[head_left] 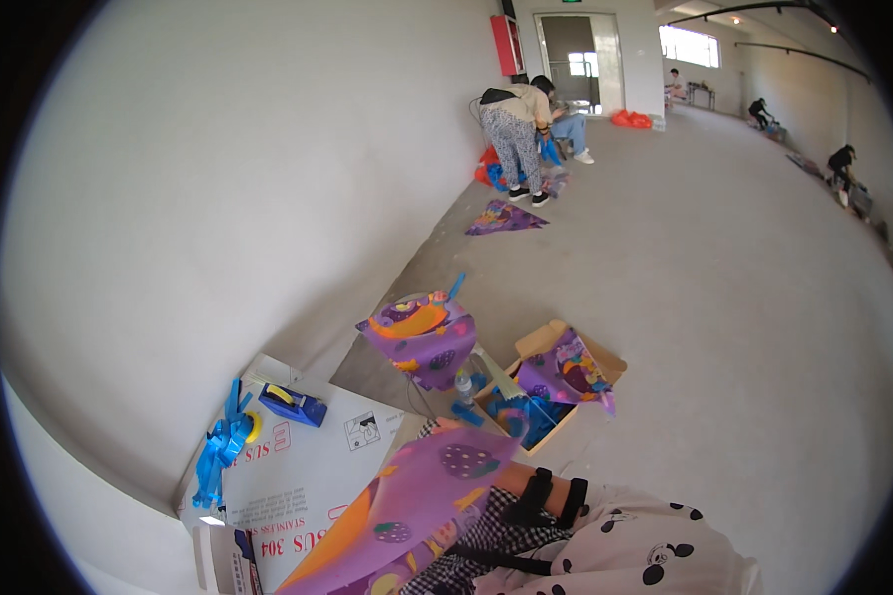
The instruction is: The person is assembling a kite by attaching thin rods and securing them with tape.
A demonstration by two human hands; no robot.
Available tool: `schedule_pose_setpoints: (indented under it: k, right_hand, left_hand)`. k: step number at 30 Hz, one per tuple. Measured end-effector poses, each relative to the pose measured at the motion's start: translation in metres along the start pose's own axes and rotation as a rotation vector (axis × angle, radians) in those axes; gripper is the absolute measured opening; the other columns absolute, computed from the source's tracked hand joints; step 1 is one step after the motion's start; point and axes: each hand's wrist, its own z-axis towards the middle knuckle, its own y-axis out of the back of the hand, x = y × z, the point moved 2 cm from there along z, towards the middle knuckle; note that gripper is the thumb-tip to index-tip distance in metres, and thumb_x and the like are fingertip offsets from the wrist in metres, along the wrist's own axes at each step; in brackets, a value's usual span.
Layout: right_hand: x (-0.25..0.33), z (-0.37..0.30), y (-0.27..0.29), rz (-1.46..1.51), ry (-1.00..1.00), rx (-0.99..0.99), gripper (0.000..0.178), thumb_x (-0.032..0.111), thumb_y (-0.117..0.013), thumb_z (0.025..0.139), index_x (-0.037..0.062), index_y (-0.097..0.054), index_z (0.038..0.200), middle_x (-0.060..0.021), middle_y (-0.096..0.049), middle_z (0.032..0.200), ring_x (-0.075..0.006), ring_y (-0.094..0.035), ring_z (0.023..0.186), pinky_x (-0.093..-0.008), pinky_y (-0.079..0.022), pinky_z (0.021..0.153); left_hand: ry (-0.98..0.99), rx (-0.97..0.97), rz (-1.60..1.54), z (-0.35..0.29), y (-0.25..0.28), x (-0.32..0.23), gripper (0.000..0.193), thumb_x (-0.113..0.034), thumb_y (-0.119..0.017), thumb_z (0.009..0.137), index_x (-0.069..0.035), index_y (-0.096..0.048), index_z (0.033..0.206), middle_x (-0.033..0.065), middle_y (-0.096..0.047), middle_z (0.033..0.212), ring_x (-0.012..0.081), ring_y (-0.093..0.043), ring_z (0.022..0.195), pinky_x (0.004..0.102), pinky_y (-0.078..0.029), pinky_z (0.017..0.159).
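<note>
A large purple sheet (437, 486) printed with fruit and an orange band stretches across my lap area, tilted up to the right. At its far edge, beside a checkered cuff, my left hand (450, 424) shows in part, closed on the sheet. My right forearm, with two black straps round it, comes in from the right behind the sheet; the sheet hides that hand. Just beyond, an open cardboard box (563, 433) holds blue strips and another purple printed piece (569, 370). Another purple printed piece (427, 337) with a blue strip stands beyond the board.
A grey printed board (327, 476) at the left bears a blue tape dispenser (294, 405) and a bundle of blue strips (223, 451). A clear bottle (463, 384) stands by the box. Farther off, a person (514, 129) bends over near the wall; a purple piece (506, 217) lies on the floor.
</note>
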Motion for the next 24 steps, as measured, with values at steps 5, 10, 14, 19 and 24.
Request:
schedule_pose_setpoints:
  k: [5,10,14,19,24]
  right_hand:
    - [0.004,0.012,0.012,0.066,-0.004,0.052,0.046,0.022,-0.064,0.091,0.0027,-0.041,0.126,-0.0102,-0.060,0.100,-0.0152,-0.063,0.078,-0.0245,-0.051,0.068]
    - [0.013,0.036,0.010,0.140,-0.020,0.121,0.044,0.022,-0.064,0.092,0.0031,-0.042,0.126,-0.0098,-0.060,0.100,-0.0153,-0.064,0.080,-0.0247,-0.051,0.069]
    - [0.005,0.060,0.015,0.181,-0.043,0.161,0.043,0.021,-0.063,0.092,0.0034,-0.042,0.126,-0.0095,-0.061,0.100,-0.0154,-0.064,0.081,-0.0249,-0.051,0.070]
    - [-0.005,0.103,0.011,0.233,-0.063,0.219,0.042,0.020,-0.062,0.093,0.0038,-0.043,0.126,-0.0091,-0.061,0.101,-0.0155,-0.064,0.082,-0.0250,-0.051,0.070]
    - [-0.019,0.157,0.015,0.251,-0.067,0.249,0.041,0.019,-0.061,0.093,0.0041,-0.043,0.127,-0.0087,-0.061,0.101,-0.0156,-0.064,0.084,-0.0252,-0.051,0.071]
  left_hand:
    - [-0.032,0.100,0.155,-0.002,0.038,0.045,0.036,-0.019,-0.062,0.093,0.001,-0.055,0.121,0.0196,-0.062,0.109,0.0349,-0.060,0.094,0.0441,-0.051,0.079]
    - [-0.051,0.171,0.242,0.015,0.039,0.044,0.034,-0.014,-0.069,0.087,0.002,-0.061,0.116,0.0194,-0.063,0.112,0.0318,-0.061,0.102,0.0401,-0.052,0.083]
    - [0.012,0.245,0.313,0.019,0.043,0.079,0.033,-0.008,-0.067,0.086,0.002,-0.061,0.117,0.0188,-0.063,0.111,0.0313,-0.062,0.098,0.0404,-0.052,0.083]
    - [0.251,0.356,0.235,0.037,0.038,0.129,0.031,-0.004,-0.065,0.086,0.002,-0.061,0.117,0.0187,-0.062,0.111,0.0307,-0.061,0.097,0.0397,-0.052,0.083]
    - [0.601,0.166,0.027,0.041,0.000,0.153,0.022,-0.004,-0.053,0.090,0.008,-0.061,0.107,0.0182,-0.060,0.109,0.0272,-0.060,0.095,0.0369,-0.051,0.080]
